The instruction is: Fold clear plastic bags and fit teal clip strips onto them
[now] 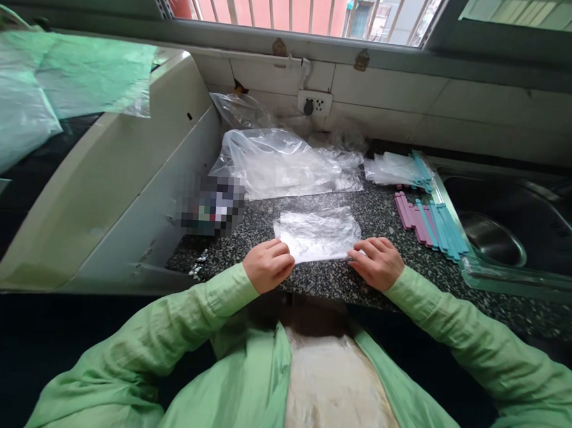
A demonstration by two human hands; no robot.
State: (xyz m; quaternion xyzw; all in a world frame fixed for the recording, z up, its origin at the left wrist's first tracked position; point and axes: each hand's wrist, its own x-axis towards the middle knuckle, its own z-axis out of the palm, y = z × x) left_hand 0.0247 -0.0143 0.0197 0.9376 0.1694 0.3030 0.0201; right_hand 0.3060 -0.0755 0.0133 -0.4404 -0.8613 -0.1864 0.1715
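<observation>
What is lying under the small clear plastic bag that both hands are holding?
Under the small clear bag lies the speckled dark countertop, faintly visible through it. The left hand and right hand cover its near corners, so whatever lies there is hidden.

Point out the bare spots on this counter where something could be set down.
Bare speckled counter runs along the near edge between left hand and right hand, and between the small clear bag and coloured sticks. Crowded behind: the plastic bag pile.

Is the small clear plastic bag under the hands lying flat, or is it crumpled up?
Flat. The small plastic bag lies spread on the counter; left hand and right hand press its near corners.
</observation>
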